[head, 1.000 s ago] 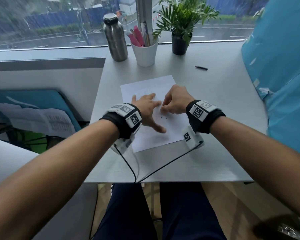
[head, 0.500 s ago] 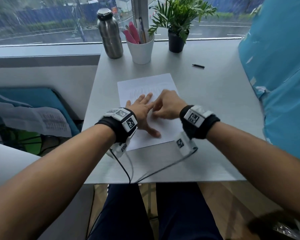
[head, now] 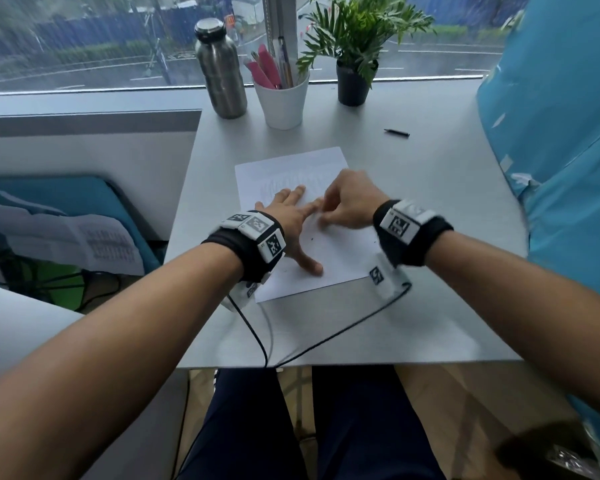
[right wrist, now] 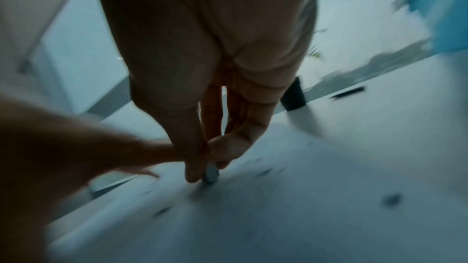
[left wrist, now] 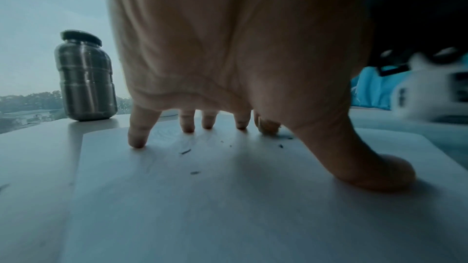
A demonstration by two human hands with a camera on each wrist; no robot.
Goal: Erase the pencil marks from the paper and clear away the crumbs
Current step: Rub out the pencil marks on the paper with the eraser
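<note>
Now: right hand [head: 352, 202] fingers [right wrist: 195, 171] pinch small eraser [right wrist: 211, 174] onto paper [head: 340, 258] | left hand [head: 291, 220] fingers [left wrist: 138, 133] spread flat, pinning sheet mid-surface [head: 447, 209] | paper thin, likely buckles; hold beside stroke | crumbs [left wrist: 186, 151] light | room right; bottle [head: 220, 69], cup [head: 281, 102] behind.

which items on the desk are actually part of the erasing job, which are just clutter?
In use:
paper
eraser, pinched by right hand
crumbs
left hand, flat on paper

Lying about:
steel bottle
pen cup
potted plant
black pen
</note>
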